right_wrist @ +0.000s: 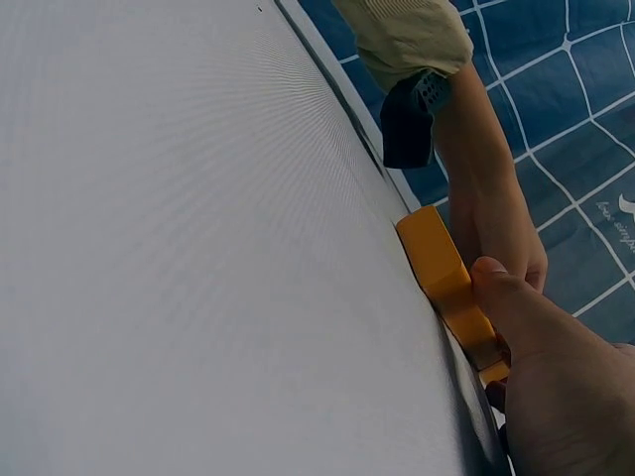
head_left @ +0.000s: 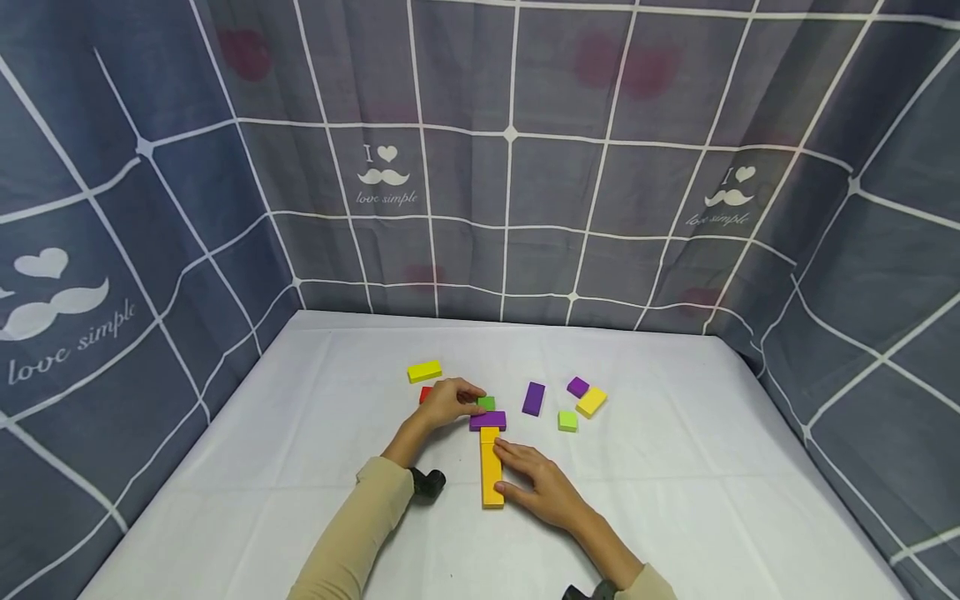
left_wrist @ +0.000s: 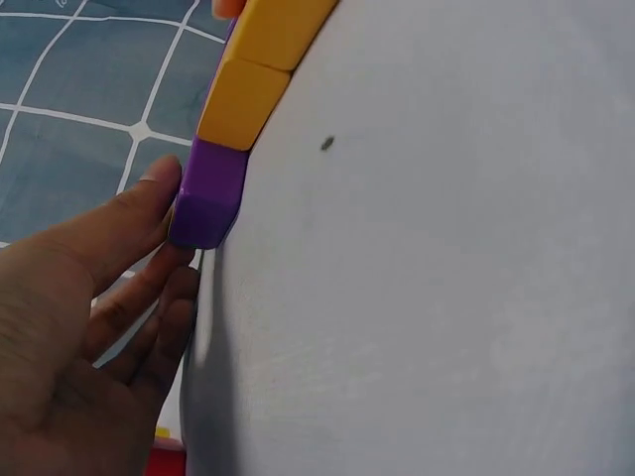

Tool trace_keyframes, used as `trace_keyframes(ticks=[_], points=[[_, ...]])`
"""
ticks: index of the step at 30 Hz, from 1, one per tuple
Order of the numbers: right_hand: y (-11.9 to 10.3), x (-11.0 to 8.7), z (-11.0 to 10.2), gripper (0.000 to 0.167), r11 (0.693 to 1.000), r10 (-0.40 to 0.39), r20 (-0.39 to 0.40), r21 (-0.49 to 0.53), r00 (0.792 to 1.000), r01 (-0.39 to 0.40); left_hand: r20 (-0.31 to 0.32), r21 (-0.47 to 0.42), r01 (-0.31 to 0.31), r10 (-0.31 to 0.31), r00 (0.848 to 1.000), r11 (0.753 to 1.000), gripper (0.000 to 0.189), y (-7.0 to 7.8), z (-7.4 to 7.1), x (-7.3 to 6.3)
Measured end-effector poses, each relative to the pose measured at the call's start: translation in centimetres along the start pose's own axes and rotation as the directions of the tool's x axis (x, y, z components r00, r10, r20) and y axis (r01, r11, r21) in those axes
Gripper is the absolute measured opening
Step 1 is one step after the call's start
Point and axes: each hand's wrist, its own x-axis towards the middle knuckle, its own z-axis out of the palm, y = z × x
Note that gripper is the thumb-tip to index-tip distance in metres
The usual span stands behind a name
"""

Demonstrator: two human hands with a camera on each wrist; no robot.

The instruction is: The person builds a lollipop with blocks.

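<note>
My left hand (head_left: 447, 402) has its thumb and index finger around a small green block (head_left: 486, 403). The thumb lies by the top of a purple block (head_left: 488, 422) set crosswise just in front of it. In the left wrist view, the purple block's end (left_wrist: 208, 198) stands beside the thumb, and the green block is hidden. Two orange-yellow blocks, a short one (head_left: 489, 434) and a long one (head_left: 492, 479), run end to end from the purple block toward me. My right hand (head_left: 542, 486) rests its thumb and fingertips against their right side.
A yellow block (head_left: 424, 372) and a partly covered red block (head_left: 425, 393) lie at the back left. To the right are a purple block (head_left: 533, 398), a light green block (head_left: 567, 421), a small purple block (head_left: 578, 387) and a yellow block (head_left: 592, 402). Checked curtains (head_left: 465, 183) surround the white table.
</note>
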Motion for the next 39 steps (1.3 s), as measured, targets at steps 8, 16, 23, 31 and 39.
trace_keyframes(ticks=[8,16,23,31,39], points=[[0.1,0.1,0.1,0.057,1.000,-0.012,0.001,-0.003,1.000,0.012,0.011,0.003,-0.079,0.079,0.997,0.997,0.032,0.1,0.4,0.1],[0.1,0.2,0.0,0.057,1.000,-0.019,-0.008,-0.012,1.000,0.019,0.025,0.020,-0.105,0.104,0.994,0.994,0.033,0.1,0.4,0.2],[0.1,0.1,0.0,0.057,1.000,-0.001,-0.004,0.001,1.000,0.001,0.018,0.027,-0.090,0.090,0.996,0.996,0.032,0.2,0.4,0.1],[0.2,0.1,0.2,0.058,1.000,-0.018,-0.006,-0.004,1.000,0.018,-0.166,-0.063,-0.104,0.092,0.982,0.993,0.037,-0.6,-1.6,-1.6],[0.2,0.0,0.1,0.058,0.999,-0.041,-0.017,-0.019,0.999,0.040,-0.289,-0.044,-0.124,0.106,0.951,0.991,0.050,-3.5,-4.5,-3.7]])
